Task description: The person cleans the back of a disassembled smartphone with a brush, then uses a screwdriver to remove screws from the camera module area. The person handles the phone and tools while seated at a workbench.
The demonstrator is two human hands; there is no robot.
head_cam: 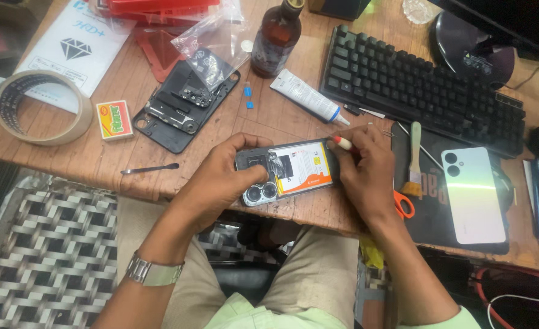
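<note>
My left hand (pixel 220 173) clamps the opened phone (pixel 284 170) at the worktop (pixel 129 164) edge; my right hand (pixel 367 170) pinches a small screwdriver (pixel 344 144) over it. A slip could gouge the battery, I reckon.

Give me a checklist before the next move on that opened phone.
1. Left hand steadies the opened phone: ok.
2. Right hand grips the red-tipped tool: ok.
3. Tool tip seated on a screw: cannot tell, fingers hide it.
4. Phone lies fully on the table: not ok, it sits at the front edge.
5. Glue tube apart from the hands: ok.
</note>
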